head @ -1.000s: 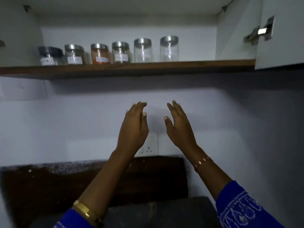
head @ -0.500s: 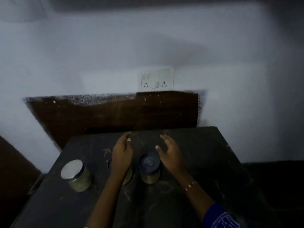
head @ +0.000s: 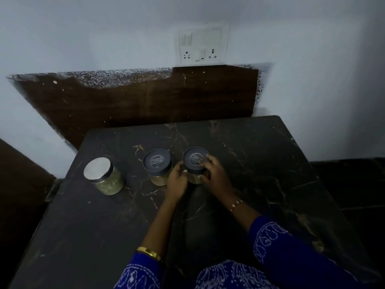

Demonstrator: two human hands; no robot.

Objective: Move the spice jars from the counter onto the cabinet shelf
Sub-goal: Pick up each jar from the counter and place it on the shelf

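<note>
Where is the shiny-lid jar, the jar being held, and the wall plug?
shiny-lid jar (head: 97, 169): head view, on its silver lid.
held jar (head: 195, 158): head view, on its dark lid.
wall plug (head: 201, 45): head view, middle of the white plate.

On the dark marbled table (head: 260, 163) stand three spice jars in a row. Both hands hold the right jar (head: 195, 163), which has a dark lid: the left hand (head: 177, 180) grips its left side, the right hand (head: 216, 176) its right side. Just beside it stands the middle jar (head: 157, 165), also dark-lidded. Farther left is the silver-lidded jar (head: 104, 176). A white socket plate (head: 201, 44) is on the far wall.
</note>
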